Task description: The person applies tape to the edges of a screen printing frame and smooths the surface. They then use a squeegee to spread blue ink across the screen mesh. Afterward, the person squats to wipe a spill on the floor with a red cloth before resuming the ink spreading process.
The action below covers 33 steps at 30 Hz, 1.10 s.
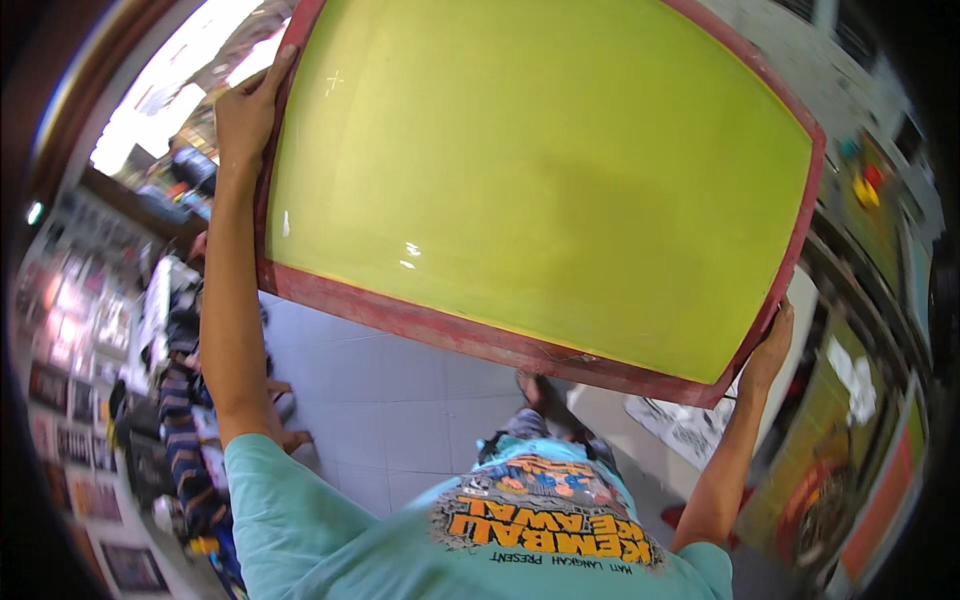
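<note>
A large screen printing frame point(540, 190) with yellow-green mesh and a worn red border is held up in front of me, tilted. A few small pale marks show on its mesh at the left, and a darker shadow lies right of the middle. My left hand point(248, 115) grips the left border high up, thumb along the edge, its other fingers hidden behind. Lower on the opposite side, my right hand point(768, 352) is closed round the border near the bottom right corner. Both arms are stretched out.
Grey floor tiles point(400, 400) lie below the frame. To the right stand a pale table point(600, 420) with a printed white sheet point(680, 430) and more leaning frames point(840, 440). People sit at the left beside a striped cloth point(190, 440). Framed pictures point(130, 565) hang on the left wall.
</note>
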Motion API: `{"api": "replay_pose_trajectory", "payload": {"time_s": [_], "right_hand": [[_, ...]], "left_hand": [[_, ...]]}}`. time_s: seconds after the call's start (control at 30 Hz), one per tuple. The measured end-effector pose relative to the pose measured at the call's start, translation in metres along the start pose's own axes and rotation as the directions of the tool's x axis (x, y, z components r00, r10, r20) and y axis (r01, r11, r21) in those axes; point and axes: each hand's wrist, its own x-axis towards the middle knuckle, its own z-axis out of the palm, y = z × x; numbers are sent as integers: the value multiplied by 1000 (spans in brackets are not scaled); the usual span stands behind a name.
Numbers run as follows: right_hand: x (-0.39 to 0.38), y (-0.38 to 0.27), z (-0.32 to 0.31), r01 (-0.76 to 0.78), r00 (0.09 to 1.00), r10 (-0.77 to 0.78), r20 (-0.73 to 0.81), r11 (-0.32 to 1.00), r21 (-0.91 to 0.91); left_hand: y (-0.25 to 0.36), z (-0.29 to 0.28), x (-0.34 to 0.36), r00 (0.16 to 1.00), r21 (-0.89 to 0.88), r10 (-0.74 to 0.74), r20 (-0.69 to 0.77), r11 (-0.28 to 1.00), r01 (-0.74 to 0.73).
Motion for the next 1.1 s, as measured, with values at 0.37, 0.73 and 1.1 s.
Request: {"api": "replay_pose_trajectory", "payload": {"time_s": [0.37,0.73,1.1], "right_hand": [[28,-84,252,-194,847,-182,500,769,609],[30,-130,282,-249,771,-319,551,645,722],[41,-113,130,-73,944,-162,287,748,660]], "left_hand": [[136,-268,-26,838,394,236,-492,919,-28],[206,-321,-50,796,538,287,-533,841,57],[166,-251,0,908,94,86,-410,994,-51]]}}
